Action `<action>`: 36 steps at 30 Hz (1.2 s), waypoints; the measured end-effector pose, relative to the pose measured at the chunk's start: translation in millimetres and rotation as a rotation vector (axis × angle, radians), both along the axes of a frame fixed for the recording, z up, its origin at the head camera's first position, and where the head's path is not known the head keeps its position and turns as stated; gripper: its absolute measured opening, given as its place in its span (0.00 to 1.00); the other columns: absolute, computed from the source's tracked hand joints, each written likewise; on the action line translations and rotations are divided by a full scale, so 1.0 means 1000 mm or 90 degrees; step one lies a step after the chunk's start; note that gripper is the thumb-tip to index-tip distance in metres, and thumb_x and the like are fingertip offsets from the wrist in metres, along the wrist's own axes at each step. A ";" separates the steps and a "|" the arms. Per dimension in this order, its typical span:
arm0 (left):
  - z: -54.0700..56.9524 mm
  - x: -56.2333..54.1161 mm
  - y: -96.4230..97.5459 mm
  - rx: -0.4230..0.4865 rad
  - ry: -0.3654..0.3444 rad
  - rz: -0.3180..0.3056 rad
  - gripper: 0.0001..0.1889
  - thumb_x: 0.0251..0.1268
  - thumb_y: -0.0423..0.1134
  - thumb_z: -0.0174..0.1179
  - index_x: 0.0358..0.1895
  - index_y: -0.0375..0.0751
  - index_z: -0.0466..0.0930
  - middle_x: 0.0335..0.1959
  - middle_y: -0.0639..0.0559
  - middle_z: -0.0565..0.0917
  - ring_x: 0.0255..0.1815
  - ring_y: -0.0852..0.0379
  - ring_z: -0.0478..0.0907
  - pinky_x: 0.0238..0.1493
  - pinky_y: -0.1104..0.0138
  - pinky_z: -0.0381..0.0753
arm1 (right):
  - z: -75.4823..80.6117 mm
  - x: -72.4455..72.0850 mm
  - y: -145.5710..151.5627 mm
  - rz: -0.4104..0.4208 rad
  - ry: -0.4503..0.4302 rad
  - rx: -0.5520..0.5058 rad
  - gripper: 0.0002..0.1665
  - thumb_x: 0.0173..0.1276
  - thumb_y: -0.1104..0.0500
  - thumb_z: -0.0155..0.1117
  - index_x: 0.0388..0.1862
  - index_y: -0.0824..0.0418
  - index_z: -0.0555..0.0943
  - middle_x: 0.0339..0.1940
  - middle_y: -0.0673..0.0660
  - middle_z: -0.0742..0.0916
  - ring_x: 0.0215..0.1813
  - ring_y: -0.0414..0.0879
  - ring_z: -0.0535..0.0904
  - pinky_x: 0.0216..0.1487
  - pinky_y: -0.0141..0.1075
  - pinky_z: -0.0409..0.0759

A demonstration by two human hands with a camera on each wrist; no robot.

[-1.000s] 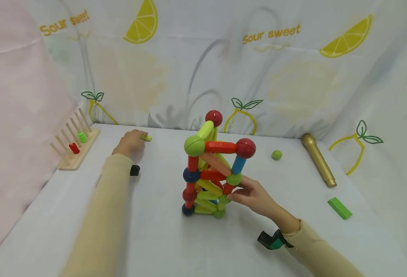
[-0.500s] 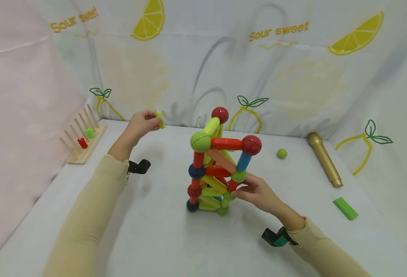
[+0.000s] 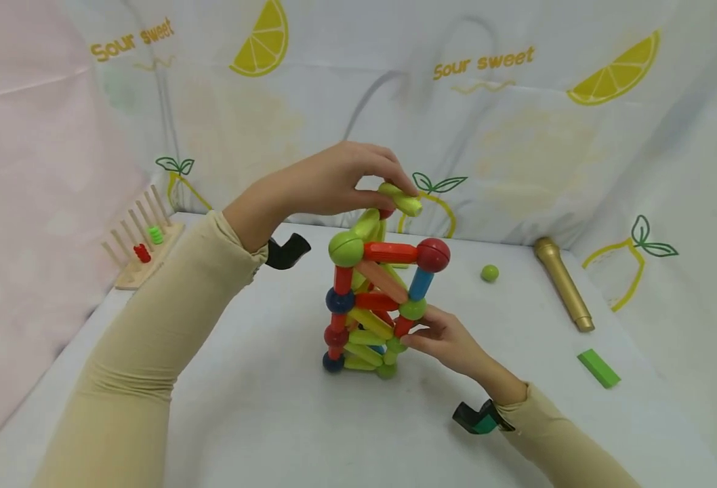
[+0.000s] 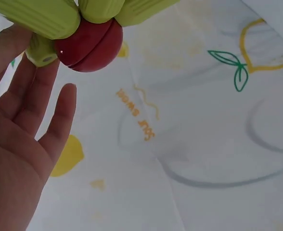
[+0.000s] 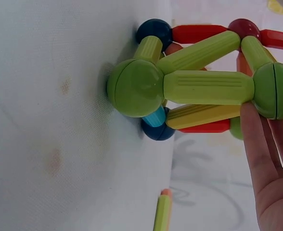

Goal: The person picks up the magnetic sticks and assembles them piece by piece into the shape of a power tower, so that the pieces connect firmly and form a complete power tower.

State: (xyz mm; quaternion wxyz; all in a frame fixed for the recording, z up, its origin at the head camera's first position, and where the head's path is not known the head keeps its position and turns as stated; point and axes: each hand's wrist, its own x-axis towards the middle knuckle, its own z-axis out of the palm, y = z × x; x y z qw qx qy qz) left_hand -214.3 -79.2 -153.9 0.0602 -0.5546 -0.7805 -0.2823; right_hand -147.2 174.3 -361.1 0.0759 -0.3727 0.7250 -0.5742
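A tower of magnetic sticks and balls (image 3: 390, 253) in green, red, blue and yellow stands upright mid-table. Above its back top corner my left hand (image 3: 334, 177) pinches a yellow-green magnetic stick (image 3: 401, 199) between thumb and fingers. That stick partly covers the top red ball in the head view; whether they touch is hard to tell. In the left wrist view the red ball (image 4: 96, 45) has green sticks around it. My right hand (image 3: 450, 344) holds the tower low on its right side, fingers against a green ball (image 5: 276, 91).
A wooden peg rack (image 3: 166, 245) with red and green beads stands at the left. To the right lie a green ball (image 3: 489, 273), a gold microphone (image 3: 562, 283) and a green block (image 3: 599, 368). Loose sticks (image 5: 162, 211) lie behind the tower.
My left hand has lifted the yellow-green stick from the table at the back left and carried it right, to the tower's top. The right hand keeps its hold on the tower.
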 end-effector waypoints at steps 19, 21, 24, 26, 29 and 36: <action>-0.011 -0.001 0.010 -0.052 -0.103 -0.030 0.13 0.59 0.35 0.63 0.48 0.42 0.82 0.40 0.56 0.79 0.38 0.57 0.67 0.40 0.66 0.70 | 0.050 -0.007 -0.006 -0.019 0.077 -0.177 0.17 0.69 0.54 0.57 0.56 0.51 0.72 0.47 0.49 0.79 0.49 0.43 0.76 0.51 0.33 0.75; -0.010 0.000 0.010 -0.062 -0.103 -0.027 0.13 0.59 0.34 0.63 0.48 0.43 0.83 0.40 0.56 0.79 0.38 0.56 0.67 0.40 0.66 0.70 | 0.059 -0.007 -0.011 -0.040 0.108 -0.202 0.17 0.69 0.53 0.57 0.56 0.52 0.74 0.45 0.51 0.81 0.47 0.43 0.77 0.51 0.33 0.76; -0.009 0.000 0.012 -0.072 -0.118 -0.036 0.12 0.60 0.33 0.62 0.48 0.43 0.83 0.40 0.55 0.79 0.39 0.57 0.69 0.40 0.66 0.72 | 0.067 -0.007 -0.017 -0.066 0.128 -0.216 0.16 0.69 0.53 0.57 0.54 0.52 0.76 0.42 0.51 0.83 0.45 0.43 0.78 0.50 0.33 0.76; -0.009 -0.001 0.012 -0.076 -0.128 -0.041 0.12 0.60 0.32 0.62 0.48 0.43 0.83 0.40 0.55 0.79 0.40 0.57 0.71 0.40 0.66 0.73 | 0.069 -0.006 -0.019 -0.077 0.131 -0.221 0.15 0.69 0.52 0.57 0.53 0.51 0.77 0.41 0.51 0.83 0.45 0.42 0.78 0.50 0.32 0.76; -0.008 -0.001 0.013 -0.082 -0.138 -0.044 0.12 0.60 0.32 0.61 0.47 0.42 0.84 0.41 0.55 0.79 0.43 0.58 0.71 0.41 0.66 0.74 | 0.069 -0.006 -0.020 -0.093 0.130 -0.221 0.15 0.68 0.50 0.57 0.53 0.49 0.77 0.43 0.50 0.83 0.46 0.41 0.78 0.50 0.32 0.76; -0.006 -0.002 0.011 -0.091 -0.141 -0.055 0.11 0.60 0.32 0.61 0.46 0.42 0.83 0.41 0.56 0.79 0.42 0.58 0.71 0.42 0.66 0.74 | 0.071 -0.006 -0.021 -0.113 0.117 -0.208 0.15 0.68 0.48 0.57 0.53 0.47 0.78 0.44 0.48 0.83 0.47 0.41 0.77 0.51 0.32 0.75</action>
